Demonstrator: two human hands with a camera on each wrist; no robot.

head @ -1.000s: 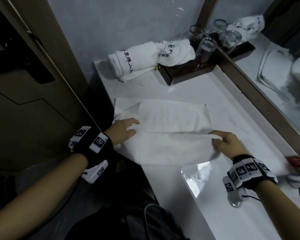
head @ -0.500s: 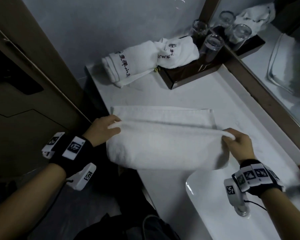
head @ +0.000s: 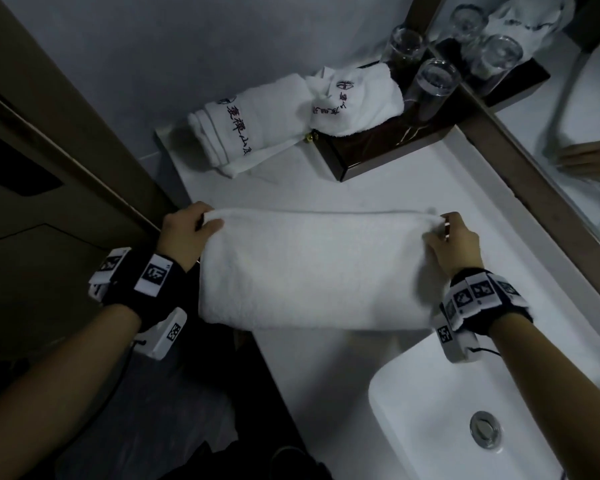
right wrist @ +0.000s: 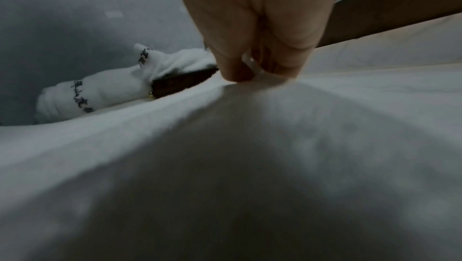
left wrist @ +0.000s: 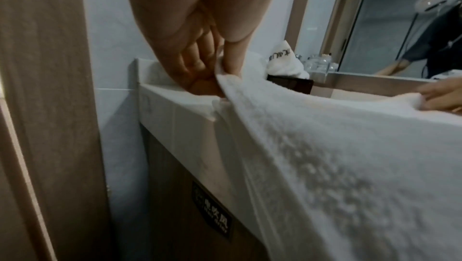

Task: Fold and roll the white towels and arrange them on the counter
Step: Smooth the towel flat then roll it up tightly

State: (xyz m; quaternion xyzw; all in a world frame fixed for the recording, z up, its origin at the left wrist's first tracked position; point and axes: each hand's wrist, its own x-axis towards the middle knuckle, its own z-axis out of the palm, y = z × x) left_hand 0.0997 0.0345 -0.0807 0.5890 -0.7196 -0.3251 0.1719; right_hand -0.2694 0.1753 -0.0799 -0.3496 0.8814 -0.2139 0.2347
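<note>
A white towel lies folded in a long band across the white counter, its near edge hanging over the counter's front. My left hand pinches its far left corner between thumb and fingers. My right hand pinches the far right corner the same way. Two rolled white towels with dark lettering sit at the back: one on the counter by the wall, the other resting on a dark tray.
The dark wooden tray at the back holds several drinking glasses. A mirror runs along the right. A white sink basin sits at the near right. A wooden door frame stands close on the left.
Both hands carried the towel's near edge up and away over the rest, laying it on the far edge. The towel is now a narrower band. The head view has tilted down.
</note>
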